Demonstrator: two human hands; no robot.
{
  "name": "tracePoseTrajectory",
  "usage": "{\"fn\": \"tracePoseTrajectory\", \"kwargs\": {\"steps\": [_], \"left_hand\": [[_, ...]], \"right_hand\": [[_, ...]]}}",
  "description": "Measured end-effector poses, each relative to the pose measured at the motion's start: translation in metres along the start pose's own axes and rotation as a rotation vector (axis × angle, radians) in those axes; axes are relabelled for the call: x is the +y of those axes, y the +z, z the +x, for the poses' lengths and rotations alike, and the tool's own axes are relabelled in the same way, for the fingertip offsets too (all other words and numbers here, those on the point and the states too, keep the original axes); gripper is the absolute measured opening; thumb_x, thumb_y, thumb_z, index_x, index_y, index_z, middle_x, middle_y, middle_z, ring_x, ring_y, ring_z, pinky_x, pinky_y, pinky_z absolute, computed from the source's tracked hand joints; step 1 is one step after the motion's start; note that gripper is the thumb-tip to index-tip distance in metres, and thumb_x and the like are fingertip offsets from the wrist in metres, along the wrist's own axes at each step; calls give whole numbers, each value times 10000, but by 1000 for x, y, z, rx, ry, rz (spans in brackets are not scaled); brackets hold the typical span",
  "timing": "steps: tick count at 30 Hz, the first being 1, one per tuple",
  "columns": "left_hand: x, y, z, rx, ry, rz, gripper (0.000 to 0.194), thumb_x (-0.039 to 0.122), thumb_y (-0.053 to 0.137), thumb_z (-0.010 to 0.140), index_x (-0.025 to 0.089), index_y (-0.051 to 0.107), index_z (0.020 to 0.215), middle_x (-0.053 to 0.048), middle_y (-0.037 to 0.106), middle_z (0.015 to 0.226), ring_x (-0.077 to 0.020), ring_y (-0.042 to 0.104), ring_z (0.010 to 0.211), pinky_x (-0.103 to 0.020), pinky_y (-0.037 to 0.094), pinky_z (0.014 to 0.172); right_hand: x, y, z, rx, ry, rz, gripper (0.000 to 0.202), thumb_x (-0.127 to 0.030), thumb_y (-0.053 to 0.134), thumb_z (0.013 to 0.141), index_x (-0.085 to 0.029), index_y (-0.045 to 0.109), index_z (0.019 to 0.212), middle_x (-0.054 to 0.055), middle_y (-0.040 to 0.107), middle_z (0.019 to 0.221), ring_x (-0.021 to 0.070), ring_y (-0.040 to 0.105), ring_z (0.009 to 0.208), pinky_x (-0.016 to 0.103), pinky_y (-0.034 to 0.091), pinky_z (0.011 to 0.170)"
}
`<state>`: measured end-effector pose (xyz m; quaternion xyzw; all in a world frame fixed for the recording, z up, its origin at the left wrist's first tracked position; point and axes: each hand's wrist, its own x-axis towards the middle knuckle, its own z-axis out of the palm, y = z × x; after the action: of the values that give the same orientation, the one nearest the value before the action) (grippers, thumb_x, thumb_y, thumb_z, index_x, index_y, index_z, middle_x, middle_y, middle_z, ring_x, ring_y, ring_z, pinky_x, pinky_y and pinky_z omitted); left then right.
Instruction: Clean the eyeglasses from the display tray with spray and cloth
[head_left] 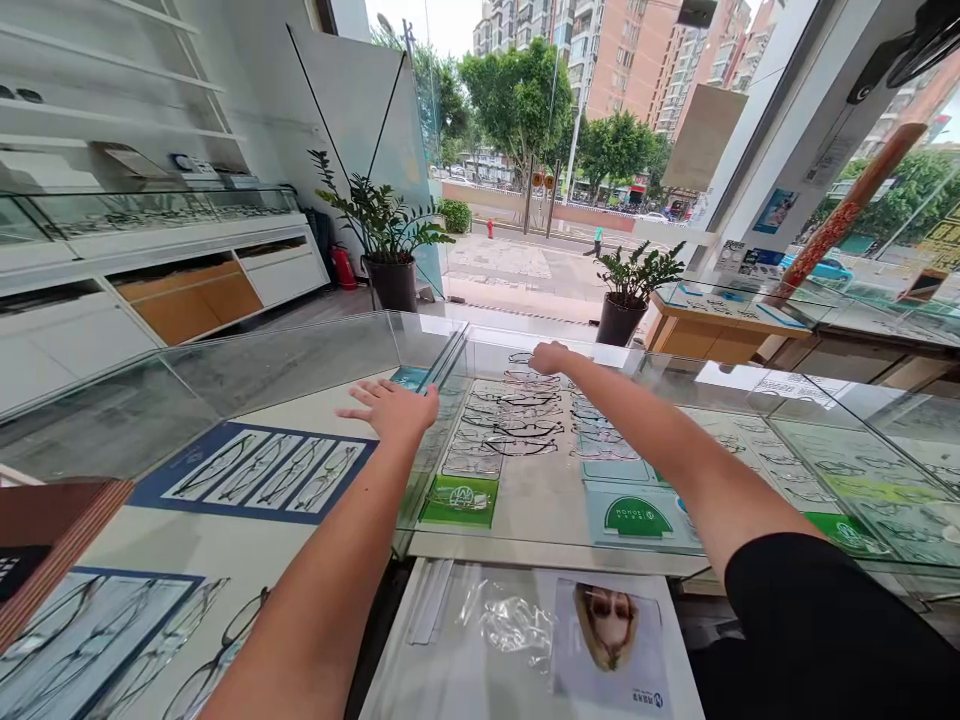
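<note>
Head view looked down over a glass display case (300, 370) in an eyewear shop. The left hand (394, 408) lay flat with fingers spread on the edge of the case's raised glass lid, grasping nothing. The right hand (550, 357) reached far across the open case, curled loosely at the top row of spectacle frames (517, 415); whether it gripped one I could not tell. Green brand cards (459, 500) sat at the near edge of the tray. A blue display board (259, 472) with more frames lay to the left. Two potted plants (390, 240) stood beyond, by the street window.
</note>
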<state>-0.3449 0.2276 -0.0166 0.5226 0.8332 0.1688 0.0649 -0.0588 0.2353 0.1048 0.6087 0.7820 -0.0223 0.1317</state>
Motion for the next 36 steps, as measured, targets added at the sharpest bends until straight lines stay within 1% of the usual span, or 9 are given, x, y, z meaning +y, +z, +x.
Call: {"fn": "tracePoseTrajectory", "kwargs": {"steps": [8,12,14,18,21,24,28,31,36], "left_hand": [[-4,4,-2,57,41,20,1098,711,359,934,-86,238,1679,-393,131,1756,-578,47,1642,-858,-1,1205],[-6,7,1,97,58,-5,1082,717,342,933,-57,251,1683,-405,168,1743,-590,78,1636,-867,0,1187],[-6,6,1,98,64,1,1090,721,341,931,-73,264,1674,-409,172,1740,-586,78,1637,-872,9,1185],[-5,2,0,62,64,18,1162,750,345,923,-144,223,1656,-419,121,1744,-621,38,1624,-882,43,1187],[-4,-2,-1,34,64,7,1148,740,327,927,-122,183,1671,-412,98,1752,-612,17,1631,-874,36,1192],[-3,-6,-3,19,62,-16,1133,715,361,922,-119,181,1668,-422,96,1747,-618,15,1627,-880,7,1185],[-1,-7,-4,29,61,-52,1132,702,399,924,-134,192,1659,-437,84,1739,-622,13,1624,-885,-17,1179],[-1,-7,-4,62,64,-54,1119,696,417,932,-152,244,1640,-444,127,1729,-603,63,1627,-875,21,1195],[-2,-6,-4,57,101,-29,1102,663,456,946,-179,230,1621,-480,130,1704,-655,69,1598,-901,66,1149]], "right_hand": [[-6,10,-4,-15,93,15,417,-396,704,1040,-178,648,1390,125,661,1415,282,691,1216,508,614,1013],[-12,3,-21,3,85,50,404,-402,704,1039,-180,658,1374,115,673,1396,275,698,1203,500,617,1008],[-17,-5,-33,30,60,64,380,-393,656,1062,-136,681,1341,160,670,1421,322,672,1264,526,600,1030],[-34,-17,-88,117,-82,84,439,-365,561,1078,-21,706,1308,271,598,1537,442,534,1426,572,508,1138],[-50,-7,-176,162,-267,99,498,-413,543,1082,-68,664,1420,190,554,1629,361,482,1500,512,405,1256],[-59,33,-291,151,-549,184,603,-477,564,1054,-76,618,1501,195,556,1633,374,460,1535,542,365,1284],[-45,121,-414,60,-583,290,688,-511,587,1027,-165,521,1618,163,565,1642,350,482,1553,490,386,1289],[-30,186,-458,105,-451,314,588,-358,570,1035,-255,541,1612,110,616,1605,311,593,1470,437,476,1224],[-27,248,-485,239,-241,206,748,-542,632,1008,-161,500,1638,155,543,1661,360,528,1513,480,438,1247]]}}
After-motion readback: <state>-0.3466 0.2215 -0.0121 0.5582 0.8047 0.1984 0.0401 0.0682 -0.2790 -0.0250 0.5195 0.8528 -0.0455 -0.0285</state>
